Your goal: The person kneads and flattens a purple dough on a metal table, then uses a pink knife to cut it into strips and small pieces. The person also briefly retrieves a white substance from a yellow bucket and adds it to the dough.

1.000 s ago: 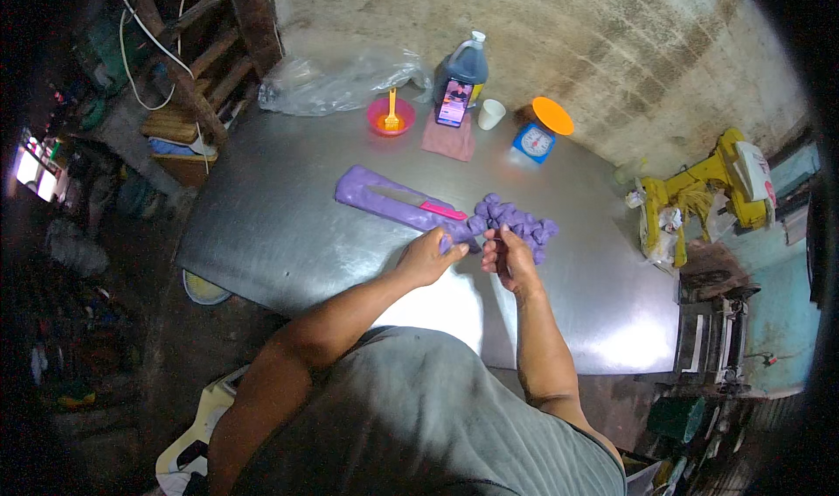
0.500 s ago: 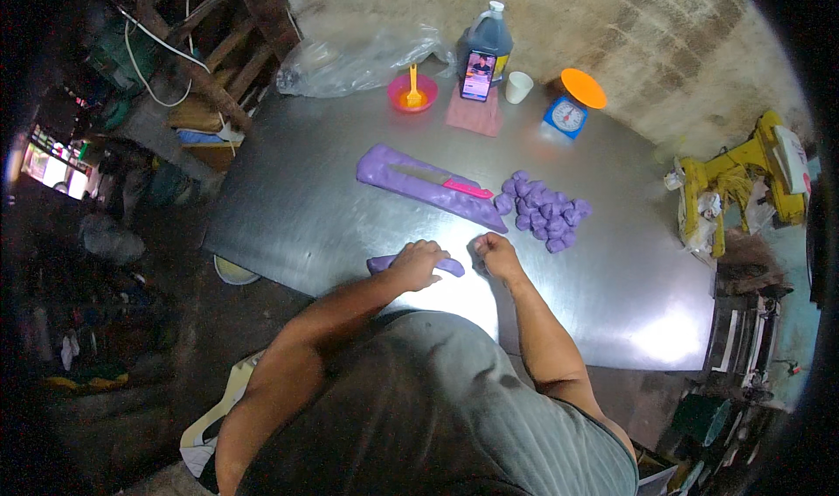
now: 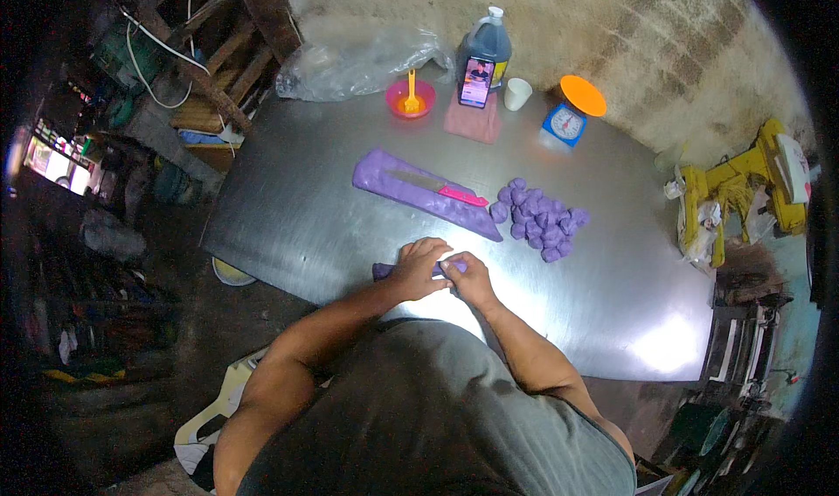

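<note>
A short roll of purple dough (image 3: 383, 271) lies on the metal table (image 3: 288, 208) close to my body. My left hand (image 3: 420, 269) is wrapped over the roll's middle. At the roll's right end, my right hand (image 3: 467, 277) pinches the dough between thumb and fingers, and the two hands nearly touch. Farther off lies a long flat slab of purple dough (image 3: 371, 171), with a pink-handled knife (image 3: 463, 196) resting on it. Right of the slab sits a cluster of small purple dough pieces (image 3: 542, 216).
Along the back stand a pink bowl (image 3: 423, 88) with an orange brush (image 3: 412, 94), a phone (image 3: 476, 83) leaning on a dark jug (image 3: 495, 37), a pink cloth (image 3: 472, 124), a white cup (image 3: 517, 94) and a blue scale (image 3: 565, 126). A clear plastic bag (image 3: 350, 63) lies back left.
My right hand has moved left from the bare table to the right end of the dough roll and closed on it. My left hand stays on the roll.
</note>
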A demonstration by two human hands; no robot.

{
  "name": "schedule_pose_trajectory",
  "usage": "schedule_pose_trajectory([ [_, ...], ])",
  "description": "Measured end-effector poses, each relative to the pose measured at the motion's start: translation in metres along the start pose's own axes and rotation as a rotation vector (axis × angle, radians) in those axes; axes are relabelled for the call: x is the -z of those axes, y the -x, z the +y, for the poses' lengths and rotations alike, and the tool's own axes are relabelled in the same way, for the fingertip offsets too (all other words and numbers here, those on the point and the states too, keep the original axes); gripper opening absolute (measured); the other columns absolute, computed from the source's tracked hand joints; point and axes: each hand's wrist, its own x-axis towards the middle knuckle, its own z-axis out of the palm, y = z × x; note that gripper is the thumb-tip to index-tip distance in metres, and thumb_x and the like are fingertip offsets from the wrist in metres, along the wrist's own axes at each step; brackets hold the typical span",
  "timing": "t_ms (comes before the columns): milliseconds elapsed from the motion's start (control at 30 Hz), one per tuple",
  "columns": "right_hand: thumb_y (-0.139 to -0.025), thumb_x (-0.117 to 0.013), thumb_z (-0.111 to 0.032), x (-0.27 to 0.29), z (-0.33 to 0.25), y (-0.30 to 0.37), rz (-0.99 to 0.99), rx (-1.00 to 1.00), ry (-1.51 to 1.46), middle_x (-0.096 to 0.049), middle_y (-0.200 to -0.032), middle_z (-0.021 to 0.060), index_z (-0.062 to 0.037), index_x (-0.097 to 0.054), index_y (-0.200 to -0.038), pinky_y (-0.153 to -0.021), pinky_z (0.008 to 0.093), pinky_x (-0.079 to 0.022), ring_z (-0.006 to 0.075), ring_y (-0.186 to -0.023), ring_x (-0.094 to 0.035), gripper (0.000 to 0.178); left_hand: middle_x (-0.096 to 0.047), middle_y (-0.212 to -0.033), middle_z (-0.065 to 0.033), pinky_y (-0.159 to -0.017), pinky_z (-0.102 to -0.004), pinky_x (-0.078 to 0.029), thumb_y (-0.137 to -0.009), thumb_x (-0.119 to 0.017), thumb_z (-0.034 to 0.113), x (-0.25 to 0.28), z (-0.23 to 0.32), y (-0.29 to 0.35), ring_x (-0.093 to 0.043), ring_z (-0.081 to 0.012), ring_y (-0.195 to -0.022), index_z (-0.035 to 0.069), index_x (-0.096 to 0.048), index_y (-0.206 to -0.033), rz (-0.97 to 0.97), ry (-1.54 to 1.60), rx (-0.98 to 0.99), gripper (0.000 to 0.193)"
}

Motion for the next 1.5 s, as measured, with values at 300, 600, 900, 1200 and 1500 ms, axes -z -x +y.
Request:
schedule_pose_trajectory([
  [300,-0.091,-0.074,-0.021,0.043,-0.103,0.008,0.276,0.339,0.336,-0.071,-0.074,0.0157,-0.0068,-0.065,-0.102,-0.060,0.0382,-0.054,0.0253,-0.067,-0.073,0.020,-0.069,-0.111,-0.0119,-0.088,-0.0351,-0.054,-0.100,-0.065,0.021,0.000,0.000,-0.041,-0.066,-0.0190,-0.100,0.001,-0.056,-0.130,-0.443,0.853,0.374,0.037],
  [600,-0.084,-0.080,-0.020,0.081,-0.068,-0.066,0.481,0.326,0.280,-0.072,-0.083,0.0151,-0.0049,-0.062,-0.099,-0.066,0.0406,-0.054,0.0306,-0.073,-0.072,0.028,-0.063,-0.071,-0.0128,-0.066,-0.0428,-0.049,-0.096,-0.059,0.028,0.077,0.071,-0.069,-0.061,-0.0219,-0.067,0.000,-0.062,-0.088,-0.377,0.738,0.216,0.029],
  [900,-0.085,-0.080,-0.035,0.106,-0.091,-0.102,0.724,0.733,0.745,-0.069,-0.111,0.0250,-0.0058,-0.070,-0.115,-0.088,0.0487,-0.053,0.0400,-0.103,-0.068,0.043,-0.067,-0.104,-0.0201,-0.090,-0.0436,-0.052,-0.087,-0.067,0.018,-0.002,-0.015,0.005,-0.066,-0.0355,-0.095,0.002,-0.064,-0.112,-0.229,0.271,0.488,0.030],
  [1200,-0.100,-0.064,-0.037,0.032,-0.047,0.004,-0.608,-0.503,-0.345,-0.070,-0.081,0.0071,-0.0107,-0.067,-0.108,-0.049,0.0307,-0.052,0.0180,-0.056,-0.065,0.028,-0.070,-0.118,-0.0223,-0.095,-0.0452,-0.053,-0.094,-0.073,0.029,-0.005,0.025,0.006,-0.069,-0.0350,-0.107,0.003,-0.033,-0.155,-0.383,0.462,0.402,0.077],
  [1500,-0.088,-0.074,-0.017,0.032,-0.064,0.012,0.156,0.158,0.107,-0.073,-0.082,0.0135,-0.0054,-0.067,-0.097,-0.067,0.0391,-0.056,0.0258,-0.072,-0.071,0.016,-0.066,-0.091,-0.0047,-0.075,-0.0325,-0.056,-0.107,-0.055,0.033,0.007,0.031,-0.015,-0.065,-0.0146,-0.079,0.004,-0.061,-0.114,-0.386,0.933,0.558,0.031],
])
